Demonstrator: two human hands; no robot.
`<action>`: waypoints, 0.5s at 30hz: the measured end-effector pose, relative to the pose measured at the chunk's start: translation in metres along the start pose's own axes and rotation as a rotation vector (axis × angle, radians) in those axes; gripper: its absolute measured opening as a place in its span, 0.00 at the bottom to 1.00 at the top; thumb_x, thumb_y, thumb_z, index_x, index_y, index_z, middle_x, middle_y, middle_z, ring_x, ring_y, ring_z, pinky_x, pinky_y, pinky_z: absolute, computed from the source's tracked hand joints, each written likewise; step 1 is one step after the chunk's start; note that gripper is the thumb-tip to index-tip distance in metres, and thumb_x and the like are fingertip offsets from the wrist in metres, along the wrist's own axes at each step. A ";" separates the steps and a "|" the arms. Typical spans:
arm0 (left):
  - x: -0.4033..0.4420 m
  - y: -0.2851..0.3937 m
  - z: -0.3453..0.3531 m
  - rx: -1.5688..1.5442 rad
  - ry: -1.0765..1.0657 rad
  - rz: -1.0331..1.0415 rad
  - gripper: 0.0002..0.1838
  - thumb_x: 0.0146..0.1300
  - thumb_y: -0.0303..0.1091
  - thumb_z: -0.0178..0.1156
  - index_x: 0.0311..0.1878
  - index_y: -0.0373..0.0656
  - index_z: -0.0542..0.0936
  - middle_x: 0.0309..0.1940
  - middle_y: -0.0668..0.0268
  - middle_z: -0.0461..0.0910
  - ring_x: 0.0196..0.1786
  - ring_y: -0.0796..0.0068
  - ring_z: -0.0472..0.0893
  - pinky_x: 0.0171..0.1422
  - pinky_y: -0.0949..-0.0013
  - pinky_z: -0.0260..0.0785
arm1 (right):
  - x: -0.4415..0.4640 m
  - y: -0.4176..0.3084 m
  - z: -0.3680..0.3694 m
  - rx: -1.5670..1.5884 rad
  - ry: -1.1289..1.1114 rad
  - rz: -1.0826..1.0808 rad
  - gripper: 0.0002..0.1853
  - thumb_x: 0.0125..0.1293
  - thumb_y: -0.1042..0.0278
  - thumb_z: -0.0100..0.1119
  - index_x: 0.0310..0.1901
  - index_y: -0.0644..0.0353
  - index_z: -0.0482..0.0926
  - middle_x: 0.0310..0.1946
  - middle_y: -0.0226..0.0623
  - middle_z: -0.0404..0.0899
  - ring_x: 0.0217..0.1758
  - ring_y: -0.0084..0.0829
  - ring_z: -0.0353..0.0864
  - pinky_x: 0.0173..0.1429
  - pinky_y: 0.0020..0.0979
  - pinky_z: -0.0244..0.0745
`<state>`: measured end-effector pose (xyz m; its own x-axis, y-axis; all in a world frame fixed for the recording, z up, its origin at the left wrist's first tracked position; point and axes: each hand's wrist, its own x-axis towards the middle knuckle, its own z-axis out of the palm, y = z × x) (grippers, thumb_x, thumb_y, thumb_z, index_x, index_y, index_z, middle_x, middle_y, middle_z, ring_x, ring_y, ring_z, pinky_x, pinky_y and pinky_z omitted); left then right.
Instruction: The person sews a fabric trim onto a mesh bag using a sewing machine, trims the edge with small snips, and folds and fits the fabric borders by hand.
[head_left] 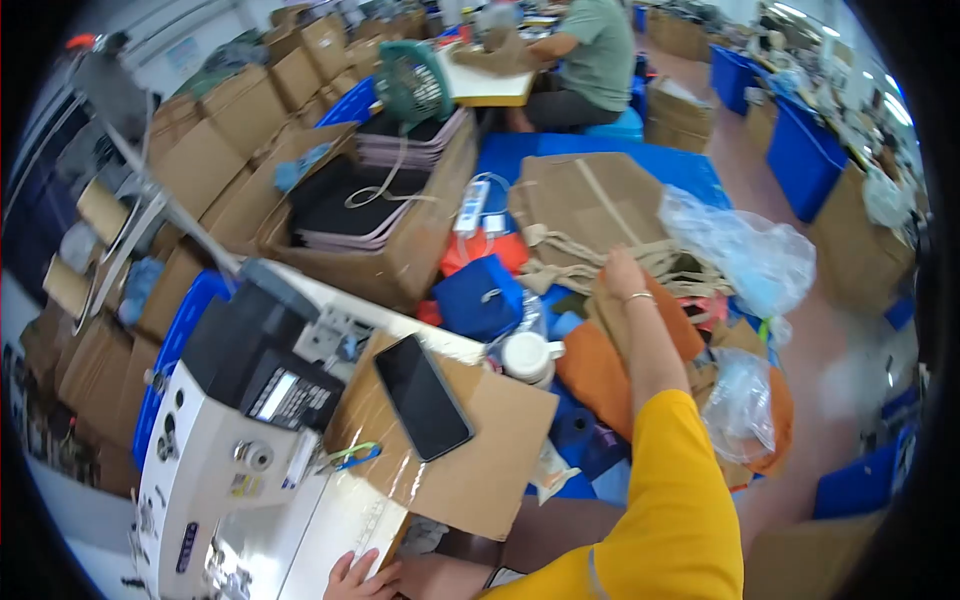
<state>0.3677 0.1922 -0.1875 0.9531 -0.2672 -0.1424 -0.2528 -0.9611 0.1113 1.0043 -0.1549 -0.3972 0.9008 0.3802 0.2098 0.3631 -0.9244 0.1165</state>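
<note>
The right hand [624, 274] is set at the brown fabric [608, 308], beside the tan straps [565, 250] — whether its fingers are closed cannot be told. The left hand [362, 578] is rested with fingers apart on the white table [335, 530], presumably for balance; the phone [424, 397] is laid flat on cardboard [505, 410].
</note>
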 end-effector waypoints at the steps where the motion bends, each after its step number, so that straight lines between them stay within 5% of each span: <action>1: 0.002 0.001 -0.002 0.014 -0.027 -0.011 0.12 0.55 0.40 0.62 0.40 0.48 0.84 0.65 0.69 0.69 0.71 0.53 0.60 0.73 0.43 0.50 | 0.000 -0.015 -0.038 0.060 -0.142 -0.001 0.25 0.65 0.59 0.53 0.59 0.66 0.70 0.64 0.49 0.66 0.67 0.48 0.65 0.72 0.41 0.60; 5: 0.003 0.000 0.001 -0.009 0.010 -0.008 0.12 0.54 0.40 0.63 0.40 0.48 0.84 0.64 0.69 0.70 0.70 0.54 0.60 0.72 0.43 0.51 | -0.005 -0.042 -0.041 0.303 -0.172 0.181 0.20 0.66 0.57 0.51 0.54 0.60 0.77 0.60 0.43 0.71 0.66 0.43 0.67 0.67 0.41 0.66; 10: 0.009 0.000 -0.006 0.016 0.006 0.000 0.13 0.53 0.40 0.63 0.41 0.48 0.84 0.62 0.69 0.71 0.69 0.53 0.62 0.71 0.42 0.52 | -0.001 -0.044 0.003 -0.052 -0.122 0.243 0.17 0.66 0.56 0.51 0.47 0.56 0.82 0.53 0.40 0.75 0.61 0.39 0.70 0.60 0.40 0.69; 15: 0.007 -0.001 -0.006 0.005 -0.022 0.025 0.12 0.54 0.39 0.63 0.41 0.47 0.85 0.62 0.68 0.72 0.69 0.51 0.63 0.71 0.40 0.51 | 0.007 -0.039 -0.037 -0.039 0.043 0.246 0.12 0.59 0.63 0.54 0.37 0.54 0.85 0.42 0.35 0.81 0.55 0.36 0.73 0.54 0.37 0.67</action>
<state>0.3758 0.1922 -0.1825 0.9425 -0.2926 -0.1613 -0.2774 -0.9544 0.1103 0.9881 -0.1153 -0.3645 0.9497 0.1458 0.2773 0.1241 -0.9878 0.0943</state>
